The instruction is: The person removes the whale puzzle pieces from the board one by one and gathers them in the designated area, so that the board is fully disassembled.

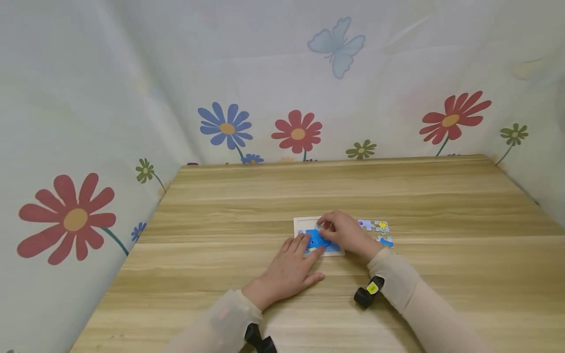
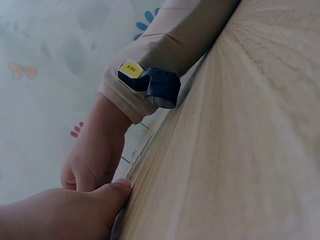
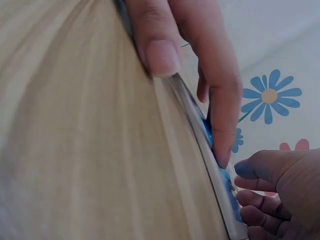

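Observation:
A small jigsaw board (image 1: 304,221) with a pale raised frame lies on the table, partly filled with blue pieces (image 1: 314,240). My left hand (image 1: 287,269) rests at its near left side, fingers spread; fingertips touch the blue picture and the frame. Over the board's right half, my right hand (image 1: 346,234) has curled fingers and pinches a puzzle piece, mostly hidden by the hand. The right wrist view shows the left fingers (image 3: 220,95) along the board's edge, facing the right hand (image 3: 285,187). In the left wrist view, the left thumb (image 2: 112,192) overlaps the right hand (image 2: 97,150).
Right of the board lie several loose puzzle pieces (image 1: 381,226), partly behind the right wrist. The wooden table (image 1: 229,196) extends around the board. A cloth backdrop (image 1: 256,73) with printed flowers and a butterfly hangs behind it. Each sleeve carries a black wrist camera (image 1: 364,296).

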Tool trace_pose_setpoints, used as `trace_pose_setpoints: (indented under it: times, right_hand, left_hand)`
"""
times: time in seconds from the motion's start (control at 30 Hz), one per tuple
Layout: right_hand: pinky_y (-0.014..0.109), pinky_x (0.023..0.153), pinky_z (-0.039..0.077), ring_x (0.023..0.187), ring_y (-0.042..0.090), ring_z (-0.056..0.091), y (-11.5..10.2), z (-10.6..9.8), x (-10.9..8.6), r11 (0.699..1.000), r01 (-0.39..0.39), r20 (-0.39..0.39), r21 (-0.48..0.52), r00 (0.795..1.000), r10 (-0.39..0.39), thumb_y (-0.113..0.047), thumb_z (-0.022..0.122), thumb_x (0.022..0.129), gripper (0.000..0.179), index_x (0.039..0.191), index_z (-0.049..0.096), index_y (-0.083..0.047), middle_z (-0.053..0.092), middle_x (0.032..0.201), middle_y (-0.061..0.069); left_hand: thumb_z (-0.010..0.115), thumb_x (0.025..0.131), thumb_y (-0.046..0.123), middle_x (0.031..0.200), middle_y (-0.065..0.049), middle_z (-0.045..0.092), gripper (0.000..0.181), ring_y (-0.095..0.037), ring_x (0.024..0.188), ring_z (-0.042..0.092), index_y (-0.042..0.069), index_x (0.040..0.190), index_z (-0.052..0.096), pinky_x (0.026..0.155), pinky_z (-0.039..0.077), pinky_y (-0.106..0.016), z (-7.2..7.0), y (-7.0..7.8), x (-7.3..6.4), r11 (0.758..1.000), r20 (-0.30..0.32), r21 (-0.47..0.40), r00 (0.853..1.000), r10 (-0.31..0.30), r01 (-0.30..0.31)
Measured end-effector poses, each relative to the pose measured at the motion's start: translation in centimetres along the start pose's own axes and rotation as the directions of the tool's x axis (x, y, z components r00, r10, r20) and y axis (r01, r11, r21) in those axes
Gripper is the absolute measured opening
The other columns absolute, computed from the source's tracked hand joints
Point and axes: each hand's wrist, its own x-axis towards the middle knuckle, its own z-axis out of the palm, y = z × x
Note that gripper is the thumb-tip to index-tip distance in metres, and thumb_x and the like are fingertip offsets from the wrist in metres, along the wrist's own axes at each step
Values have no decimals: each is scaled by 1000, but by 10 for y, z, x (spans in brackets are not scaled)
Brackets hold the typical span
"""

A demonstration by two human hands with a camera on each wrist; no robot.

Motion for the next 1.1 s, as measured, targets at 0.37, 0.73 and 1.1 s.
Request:
trace_pose_setpoints:
  times: [0.37,0.73,1.1]
  right_hand:
    - [28,68,44,74,14,51,-1,4,1,999,-17,-41,-32,999,16,-12,62,90,15,102,68,-5,60,87,7]
    - [29,70,45,76,15,52,-2,4,1,1000,-8,-44,-19,999,7,-9,61,90,16,104,66,-4,61,90,8]
    - [29,72,47,78,14,54,0,5,0,1000,6,-47,16,999,-5,-7,60,90,17,106,65,-4,63,92,8]
  left_hand:
    - [39,96,59,150,-19,38,60,-36,141,35,25,146,42,115,30,-50,-4,0,2,1000,-11,17,1000,6,-6]
    - [39,96,59,149,-19,39,60,-35,140,36,26,145,43,114,31,-49,-2,-2,2,1000,-19,30,1000,1,-1]
    - [39,96,59,149,-18,39,59,-35,140,37,26,145,43,114,32,-49,1,-1,2,999,-22,35,1000,-1,1]
